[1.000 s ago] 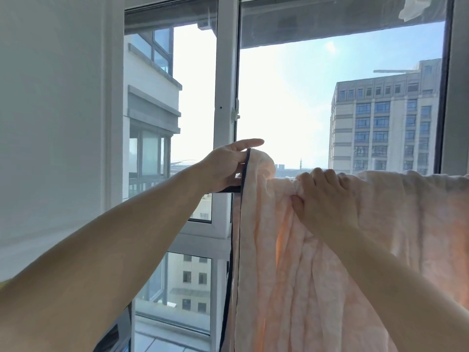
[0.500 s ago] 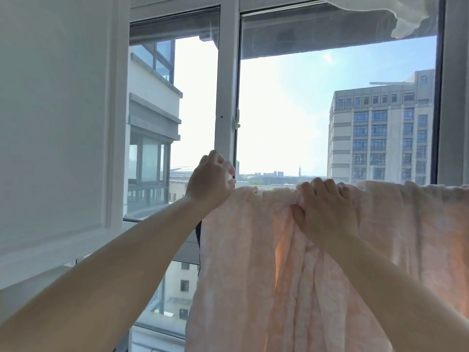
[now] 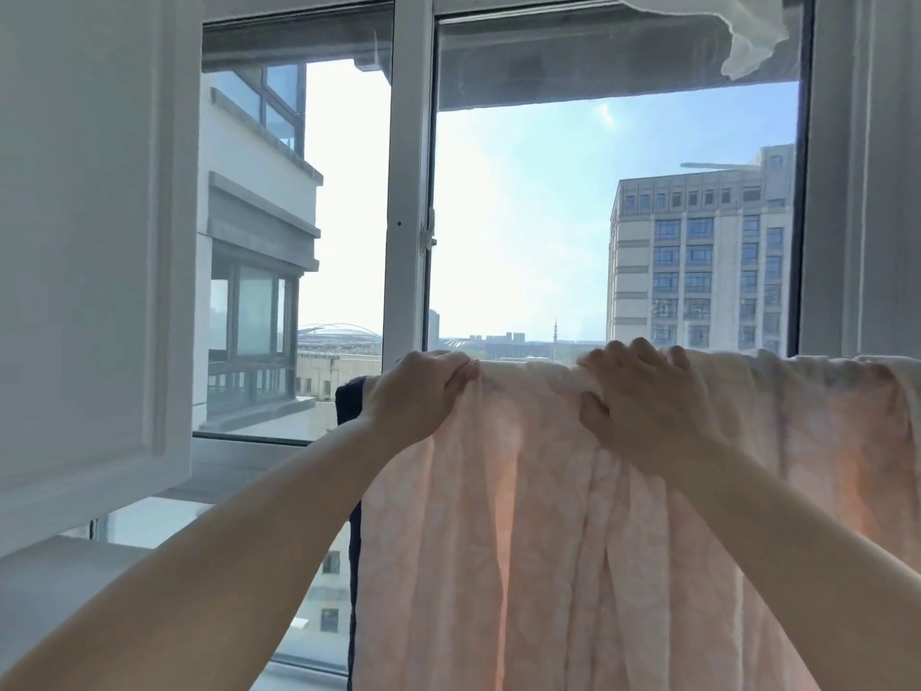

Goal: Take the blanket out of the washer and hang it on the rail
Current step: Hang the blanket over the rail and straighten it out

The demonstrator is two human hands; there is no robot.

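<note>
A pale pink patterned blanket (image 3: 523, 541) with a dark blue edge hangs in front of the window, draped over a horizontal line that its own fold hides. My left hand (image 3: 423, 391) grips the blanket's top fold near its left end, fingers curled over it. My right hand (image 3: 643, 396) grips the same top fold a little to the right, thumb in front and fingers over the top. The rail itself is covered by the cloth. The washer is out of view.
A white-framed window (image 3: 408, 192) stands behind the blanket, with buildings beyond. A white cabinet door (image 3: 89, 241) stands at the left. A white cloth (image 3: 747, 47) hangs at the top right. A grey ledge (image 3: 60, 581) lies low on the left.
My left hand has pulled the blanket's left end leftwards along the top and now grips the fold; the bunched cloth has spread wider. My right hand kept its grip.
</note>
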